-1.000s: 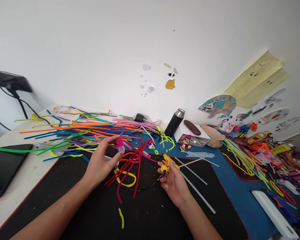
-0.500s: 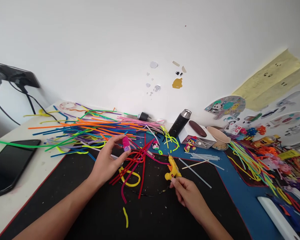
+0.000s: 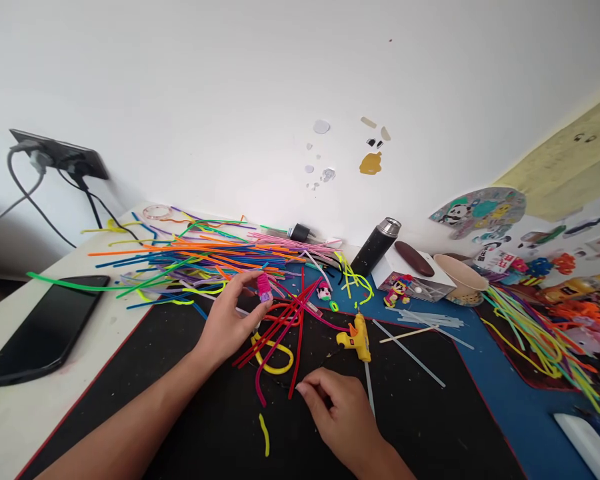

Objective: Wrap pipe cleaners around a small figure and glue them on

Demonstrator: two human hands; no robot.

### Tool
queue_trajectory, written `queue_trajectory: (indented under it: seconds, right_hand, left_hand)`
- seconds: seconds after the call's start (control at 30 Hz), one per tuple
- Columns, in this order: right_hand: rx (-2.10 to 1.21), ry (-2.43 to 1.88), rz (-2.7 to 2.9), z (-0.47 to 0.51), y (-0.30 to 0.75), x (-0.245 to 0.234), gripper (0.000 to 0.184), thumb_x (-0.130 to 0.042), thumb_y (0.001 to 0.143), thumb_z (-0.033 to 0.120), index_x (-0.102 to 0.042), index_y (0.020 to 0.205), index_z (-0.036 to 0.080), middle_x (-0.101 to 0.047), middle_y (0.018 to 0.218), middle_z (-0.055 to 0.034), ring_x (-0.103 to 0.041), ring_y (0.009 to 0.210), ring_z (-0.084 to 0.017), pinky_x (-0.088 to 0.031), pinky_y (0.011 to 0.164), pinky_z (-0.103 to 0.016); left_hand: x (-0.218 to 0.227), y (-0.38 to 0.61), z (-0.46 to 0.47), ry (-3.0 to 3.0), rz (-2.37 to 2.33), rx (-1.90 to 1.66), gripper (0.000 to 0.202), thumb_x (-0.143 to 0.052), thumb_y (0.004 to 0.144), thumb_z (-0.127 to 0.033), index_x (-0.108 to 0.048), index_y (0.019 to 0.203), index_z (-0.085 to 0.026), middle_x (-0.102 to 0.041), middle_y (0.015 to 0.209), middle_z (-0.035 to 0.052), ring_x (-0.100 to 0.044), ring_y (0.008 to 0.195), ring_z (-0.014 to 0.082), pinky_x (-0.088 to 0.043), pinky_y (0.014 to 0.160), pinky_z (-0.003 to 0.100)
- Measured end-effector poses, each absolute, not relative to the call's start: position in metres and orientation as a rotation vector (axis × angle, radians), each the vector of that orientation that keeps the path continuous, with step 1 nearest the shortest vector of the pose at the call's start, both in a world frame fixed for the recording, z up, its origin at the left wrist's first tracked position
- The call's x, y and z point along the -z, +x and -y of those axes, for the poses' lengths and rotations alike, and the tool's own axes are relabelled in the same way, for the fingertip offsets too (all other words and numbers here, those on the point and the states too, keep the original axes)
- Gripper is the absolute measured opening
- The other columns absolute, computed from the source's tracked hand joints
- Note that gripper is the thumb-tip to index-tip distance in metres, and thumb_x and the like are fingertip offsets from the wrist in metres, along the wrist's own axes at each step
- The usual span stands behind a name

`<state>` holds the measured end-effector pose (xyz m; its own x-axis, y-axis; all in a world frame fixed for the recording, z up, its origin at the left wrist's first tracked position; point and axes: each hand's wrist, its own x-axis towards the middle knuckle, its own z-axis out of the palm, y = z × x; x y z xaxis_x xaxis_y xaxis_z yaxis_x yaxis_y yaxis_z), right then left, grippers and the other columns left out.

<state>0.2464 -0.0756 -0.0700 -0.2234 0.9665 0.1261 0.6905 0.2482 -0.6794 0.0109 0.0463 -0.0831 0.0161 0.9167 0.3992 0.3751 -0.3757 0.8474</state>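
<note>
My left hand [image 3: 227, 323] rests on the black mat [image 3: 180, 413] and pinches a small pink coiled pipe-cleaner piece [image 3: 265, 288] between thumb and fingers. A bundle of red pipe cleaners [image 3: 286, 319] fans out just right of it, over a yellow loop [image 3: 276, 357]. My right hand [image 3: 337, 410] is seen from its back, fingers curled down with the tips by the lower ends of the red pipe cleaners; what they touch is hidden. A yellow glue gun [image 3: 357, 333] lies on the mat, apart from that hand.
A big pile of coloured pipe cleaners [image 3: 195, 257] lies behind my left hand. A black phone [image 3: 45, 330] sits at the left. A dark flask [image 3: 377, 247], a white box [image 3: 420, 280], a bowl [image 3: 463, 280] and clear glue sticks [image 3: 410, 353] are to the right, with craft clutter beyond.
My right hand has set the yellow glue gun down on the mat and moved left and nearer, to the red pipe cleaners' ends. My left hand still holds the pink piece.
</note>
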Motion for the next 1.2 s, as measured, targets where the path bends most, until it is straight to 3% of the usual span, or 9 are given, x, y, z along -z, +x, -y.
queue_trajectory:
  seconds: [0.17, 0.23, 0.33, 0.47, 0.73, 0.8, 0.9, 1.0, 1.2]
  right_hand:
    - [-0.525, -1.475, 2.100, 0.064, 0.247, 0.068, 0.020, -0.061, 0.104, 0.037, -0.077, 0.105, 0.025, -0.084, 0.089, -0.0053, -0.078, 0.073, -0.023, -0.049, 0.067, -0.029]
    - [-0.444, -1.579, 2.140, 0.059, 0.253, 0.071, 0.021, -0.062, 0.103, 0.037, -0.077, 0.111, 0.025, -0.084, 0.087, -0.0056, -0.078, 0.071, -0.025, -0.047, 0.064, -0.030]
    - [-0.391, -1.743, 2.226, 0.059, 0.267, 0.076, 0.024, -0.056, 0.104, 0.034, -0.078, 0.102, 0.025, -0.082, 0.078, -0.0041, -0.078, 0.068, -0.025, -0.045, 0.061, -0.029]
    - [-0.531, -1.944, 2.156, 0.067, 0.279, 0.072, 0.025, -0.058, 0.103, 0.036, -0.081, 0.102, 0.026, -0.079, 0.071, -0.0016, -0.075, 0.065, -0.023, -0.044, 0.060, -0.028]
    - [-0.888, -1.703, 2.070, 0.075, 0.250, 0.040, 0.024, -0.065, 0.099, 0.038, -0.082, 0.115, 0.031, -0.075, 0.066, 0.0021, -0.070, 0.057, -0.018, -0.045, 0.059, -0.025]
    - [-0.822, -1.600, 2.112, 0.068, 0.239, 0.035, 0.024, -0.065, 0.100, 0.035, -0.081, 0.115, 0.028, -0.077, 0.069, 0.0013, -0.071, 0.058, -0.018, -0.047, 0.060, -0.025]
    - [-0.559, -1.488, 2.268, 0.046, 0.229, 0.034, 0.023, -0.063, 0.101, 0.027, -0.078, 0.119, 0.025, -0.083, 0.093, -0.0038, -0.078, 0.076, -0.022, -0.050, 0.069, -0.028]
    - [-0.319, -1.553, 2.443, 0.020, 0.223, 0.038, 0.020, -0.066, 0.101, 0.023, -0.076, 0.118, 0.024, -0.081, 0.097, -0.0050, -0.078, 0.084, -0.025, -0.050, 0.067, -0.029]
    - [-0.169, -1.577, 2.692, -0.004, 0.214, 0.051, 0.019, -0.069, 0.099, 0.019, -0.073, 0.117, 0.023, -0.075, 0.102, -0.0042, -0.076, 0.084, -0.024, -0.050, 0.064, -0.031]
  left_hand:
    - [0.082, 0.011, -0.046, 1.756, -1.325, -1.336, 0.044, -0.070, 0.091, -0.040, -0.060, 0.132, -0.027, -0.069, 0.118, 0.0063, -0.066, 0.095, 0.0224, -0.055, 0.089, 0.040]
    - [0.081, 0.011, -0.045, 1.747, -1.332, -1.322, 0.045, -0.070, 0.091, -0.040, -0.060, 0.132, -0.026, -0.068, 0.119, 0.0066, -0.067, 0.095, 0.0225, -0.055, 0.089, 0.039]
    - [0.080, 0.011, -0.045, 1.734, -1.344, -1.306, 0.045, -0.070, 0.091, -0.039, -0.059, 0.133, -0.026, -0.068, 0.120, 0.0066, -0.067, 0.095, 0.0220, -0.055, 0.089, 0.038]
    - [0.081, 0.011, -0.046, 1.740, -1.337, -1.305, 0.046, -0.070, 0.092, -0.038, -0.059, 0.134, -0.027, -0.067, 0.124, 0.0060, -0.067, 0.095, 0.0213, -0.055, 0.088, 0.037]
    - [0.081, 0.010, -0.046, 1.762, -1.332, -1.328, 0.044, -0.071, 0.092, -0.037, -0.060, 0.133, -0.026, -0.068, 0.121, 0.0060, -0.068, 0.094, 0.0217, -0.055, 0.088, 0.037]
    - [0.080, 0.010, -0.046, 1.751, -1.329, -1.325, 0.044, -0.070, 0.092, -0.037, -0.060, 0.134, -0.026, -0.068, 0.123, 0.0064, -0.068, 0.095, 0.0217, -0.055, 0.088, 0.038]
    - [0.080, 0.010, -0.047, 1.741, -1.330, -1.323, 0.045, -0.071, 0.091, -0.037, -0.060, 0.134, -0.026, -0.068, 0.123, 0.0066, -0.068, 0.094, 0.0215, -0.056, 0.088, 0.038]
    - [0.080, 0.010, -0.047, 1.743, -1.326, -1.340, 0.045, -0.072, 0.091, -0.036, -0.060, 0.133, -0.026, -0.069, 0.118, 0.0062, -0.067, 0.093, 0.0216, -0.056, 0.088, 0.038]
    - [0.082, 0.011, -0.045, 1.748, -1.288, -1.331, 0.042, -0.070, 0.092, -0.033, -0.060, 0.132, -0.026, -0.068, 0.123, 0.0066, -0.067, 0.095, 0.0214, -0.055, 0.088, 0.037]
